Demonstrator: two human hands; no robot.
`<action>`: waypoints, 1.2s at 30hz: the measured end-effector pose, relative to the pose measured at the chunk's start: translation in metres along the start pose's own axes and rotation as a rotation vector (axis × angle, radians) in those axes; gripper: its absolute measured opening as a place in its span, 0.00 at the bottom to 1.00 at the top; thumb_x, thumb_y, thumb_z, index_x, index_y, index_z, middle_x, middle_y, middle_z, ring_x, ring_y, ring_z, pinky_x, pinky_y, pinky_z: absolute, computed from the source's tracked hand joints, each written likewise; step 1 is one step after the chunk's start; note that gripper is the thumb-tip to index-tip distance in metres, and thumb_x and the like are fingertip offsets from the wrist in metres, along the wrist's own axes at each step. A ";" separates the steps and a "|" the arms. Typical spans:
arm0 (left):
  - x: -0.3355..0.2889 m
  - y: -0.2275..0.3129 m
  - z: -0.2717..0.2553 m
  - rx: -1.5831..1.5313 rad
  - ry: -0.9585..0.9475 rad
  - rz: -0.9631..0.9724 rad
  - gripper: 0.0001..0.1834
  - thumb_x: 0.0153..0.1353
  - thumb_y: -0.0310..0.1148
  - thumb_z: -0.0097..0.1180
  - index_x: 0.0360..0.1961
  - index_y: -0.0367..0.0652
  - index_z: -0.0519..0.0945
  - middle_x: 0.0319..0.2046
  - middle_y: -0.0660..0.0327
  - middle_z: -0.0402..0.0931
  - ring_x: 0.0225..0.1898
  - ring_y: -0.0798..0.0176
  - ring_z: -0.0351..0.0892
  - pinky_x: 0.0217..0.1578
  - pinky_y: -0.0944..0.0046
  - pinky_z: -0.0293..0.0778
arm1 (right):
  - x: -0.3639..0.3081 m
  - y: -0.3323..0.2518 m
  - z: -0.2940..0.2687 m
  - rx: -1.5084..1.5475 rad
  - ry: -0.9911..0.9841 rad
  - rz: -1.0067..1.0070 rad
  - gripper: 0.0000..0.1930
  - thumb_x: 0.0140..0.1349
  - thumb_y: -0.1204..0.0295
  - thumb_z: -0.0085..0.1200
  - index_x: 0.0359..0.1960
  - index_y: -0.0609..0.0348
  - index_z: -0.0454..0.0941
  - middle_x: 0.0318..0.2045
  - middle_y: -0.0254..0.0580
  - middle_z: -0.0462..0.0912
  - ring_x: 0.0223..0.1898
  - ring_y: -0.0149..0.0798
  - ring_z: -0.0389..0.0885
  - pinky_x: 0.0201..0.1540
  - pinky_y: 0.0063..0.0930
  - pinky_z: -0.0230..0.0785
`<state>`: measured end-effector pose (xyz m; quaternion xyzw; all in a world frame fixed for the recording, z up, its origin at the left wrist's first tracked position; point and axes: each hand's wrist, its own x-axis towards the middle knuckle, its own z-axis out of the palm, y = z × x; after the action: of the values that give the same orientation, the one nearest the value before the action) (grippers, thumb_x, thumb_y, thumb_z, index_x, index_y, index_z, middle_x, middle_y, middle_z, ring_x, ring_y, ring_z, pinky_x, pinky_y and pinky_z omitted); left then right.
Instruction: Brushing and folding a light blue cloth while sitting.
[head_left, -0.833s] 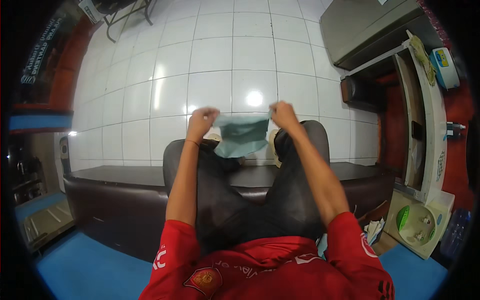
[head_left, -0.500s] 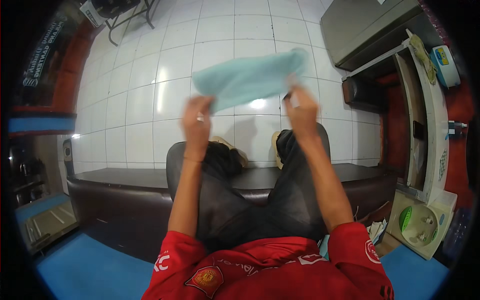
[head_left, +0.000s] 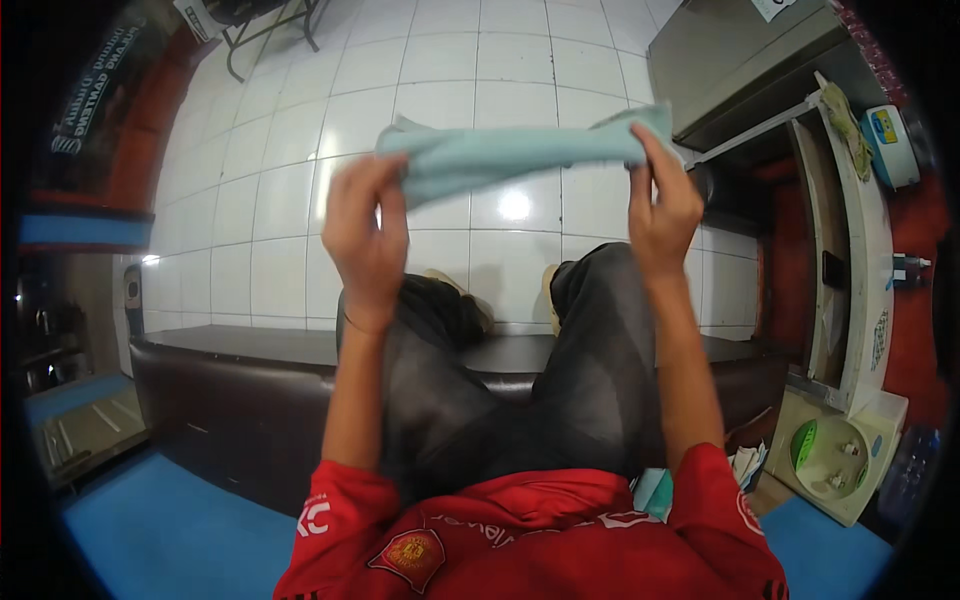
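Observation:
A light teal cloth [head_left: 510, 150] is stretched between my two hands, over the tiled floor in front of my knees. My left hand [head_left: 368, 225] pinches its left end between thumb and fingers. At the right end, my right hand [head_left: 662, 205] grips the cloth with the thumb below and the forefinger on top. The middle of the cloth is drawn into a band, with looser folds at the left end and a corner sticking up at the right.
I sit on a dark brown padded bench [head_left: 230, 385]. To the right stand a grey cabinet [head_left: 730, 60], a low shelf [head_left: 860, 260] and a cream basin [head_left: 838, 460] with a green item in it. Metal chair legs [head_left: 270, 38] are at the far left. White tiles [head_left: 430, 60] cover the floor.
My hands have moved apart, the left one leftward and the right one to the right and slightly up. The cloth has gone from a loose, blurred sheet to a tauter, narrower band.

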<state>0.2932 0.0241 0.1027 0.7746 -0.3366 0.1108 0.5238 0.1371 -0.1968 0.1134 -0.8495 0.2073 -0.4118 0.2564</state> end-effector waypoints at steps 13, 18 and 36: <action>-0.062 -0.069 0.011 -0.066 -0.520 -0.442 0.10 0.60 0.29 0.57 0.41 0.39 0.84 0.30 0.59 0.83 0.32 0.67 0.80 0.36 0.67 0.75 | -0.086 0.077 -0.001 -0.173 -0.563 0.212 0.08 0.63 0.72 0.53 0.36 0.63 0.81 0.32 0.53 0.82 0.34 0.53 0.83 0.37 0.44 0.73; -0.033 -0.001 -0.014 -0.318 -0.293 -0.353 0.09 0.64 0.26 0.54 0.43 0.36 0.81 0.34 0.58 0.83 0.32 0.69 0.81 0.32 0.69 0.74 | -0.046 0.019 -0.061 0.229 -0.170 0.311 0.09 0.62 0.80 0.57 0.43 0.65 0.81 0.32 0.36 0.83 0.39 0.25 0.80 0.42 0.17 0.71; -0.210 0.086 -0.006 -0.299 -0.837 -0.351 0.12 0.55 0.18 0.54 0.40 0.37 0.83 0.38 0.52 0.81 0.39 0.56 0.83 0.39 0.65 0.76 | -0.252 -0.031 -0.242 -0.057 -0.547 0.836 0.07 0.53 0.81 0.62 0.35 0.65 0.82 0.28 0.40 0.82 0.27 0.29 0.78 0.32 0.23 0.71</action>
<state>0.0816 0.0951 0.0584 0.7140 -0.3949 -0.3507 0.4597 -0.1983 -0.0952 0.1109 -0.7774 0.4662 -0.0300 0.4212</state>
